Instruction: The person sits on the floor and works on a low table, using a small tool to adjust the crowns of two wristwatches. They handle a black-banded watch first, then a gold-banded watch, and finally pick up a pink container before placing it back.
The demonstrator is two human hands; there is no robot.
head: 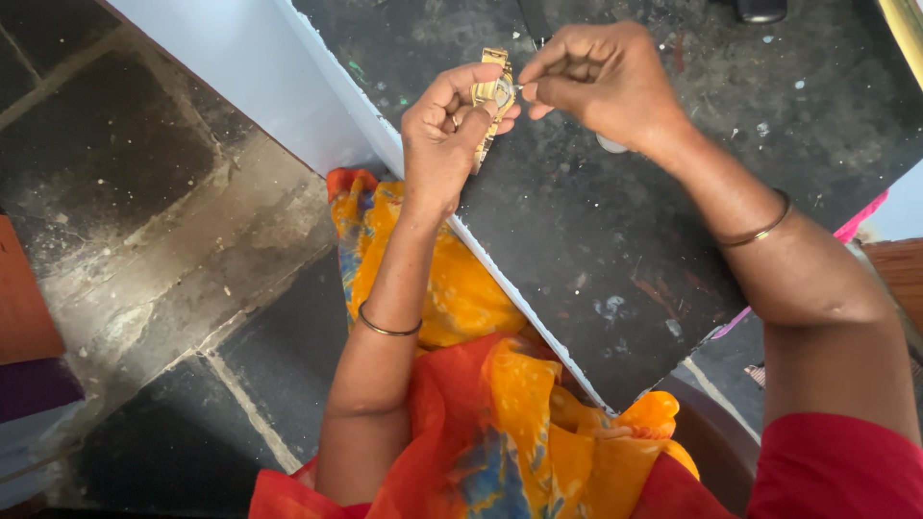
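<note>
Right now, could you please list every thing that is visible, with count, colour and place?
gold metal wristwatch: one, gold, held above the table's left edge
dark worn tabletop: one, black with white edge, centre and right
stone floor: grey slabs, left
small black object: one, top edge, on the table
orange and yellow cloth: one, lap, below the table
thin bangles: two, one per wrist
left hand: grips the watch
right hand: pinches at the watch's face

Two bare hands, left hand and right hand, meet over one gold-coloured metal wristwatch; two thin metal bangles, one on the left forearm and one on the right forearm; one dark, paint-flecked tabletop.
</note>
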